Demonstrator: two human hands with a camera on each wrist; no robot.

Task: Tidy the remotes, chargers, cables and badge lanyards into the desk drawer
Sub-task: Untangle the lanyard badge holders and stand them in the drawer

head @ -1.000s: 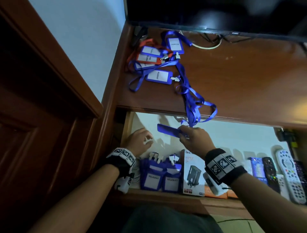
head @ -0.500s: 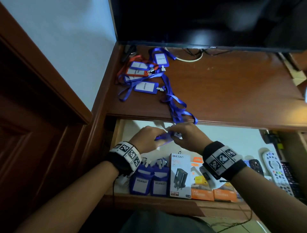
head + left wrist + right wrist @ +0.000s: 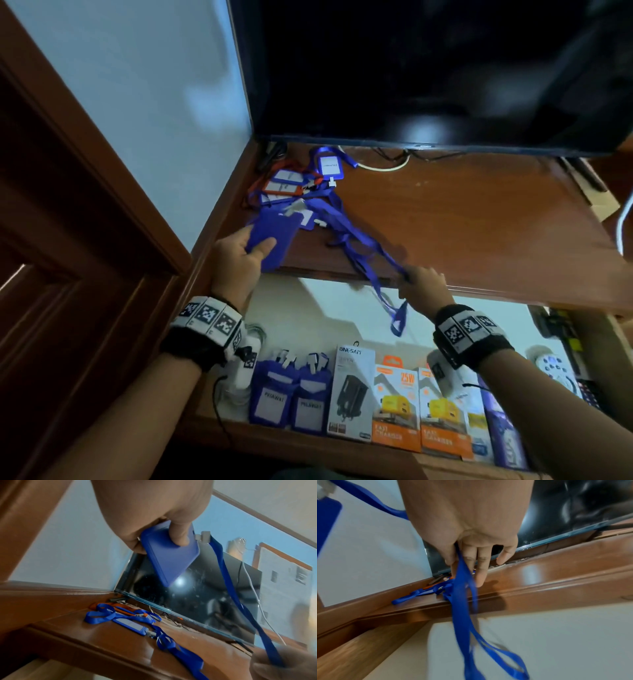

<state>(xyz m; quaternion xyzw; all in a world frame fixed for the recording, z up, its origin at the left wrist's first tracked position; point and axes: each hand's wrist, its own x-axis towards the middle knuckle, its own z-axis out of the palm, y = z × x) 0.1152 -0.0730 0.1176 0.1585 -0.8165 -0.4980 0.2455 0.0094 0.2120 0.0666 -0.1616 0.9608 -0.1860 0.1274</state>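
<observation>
My left hand (image 3: 245,255) (image 3: 154,524) grips a blue badge holder (image 3: 272,236) (image 3: 169,555) lifted above the desk's front left edge. Its blue lanyard strap (image 3: 370,253) (image 3: 238,596) (image 3: 462,588) runs taut to my right hand (image 3: 419,284) (image 3: 471,547), which pinches it above the open drawer (image 3: 342,325); the strap's loop dangles below. More blue and orange badges (image 3: 291,185) (image 3: 128,620) lie tangled at the desk's back left. In the drawer stand two blue badges (image 3: 287,397), charger boxes (image 3: 397,407) and a remote (image 3: 555,370).
A dark TV screen (image 3: 428,75) (image 3: 197,601) stands at the back of the brown desk (image 3: 479,222), with a white cable (image 3: 383,168) beneath it. A wooden door frame (image 3: 85,178) and pale wall are on the left. White cable lies in the drawer's left corner (image 3: 239,387).
Both hands rose from the drawer and spread apart. The left one now holds the badge holder up over the desk edge; the right one pulled the strap out to the right.
</observation>
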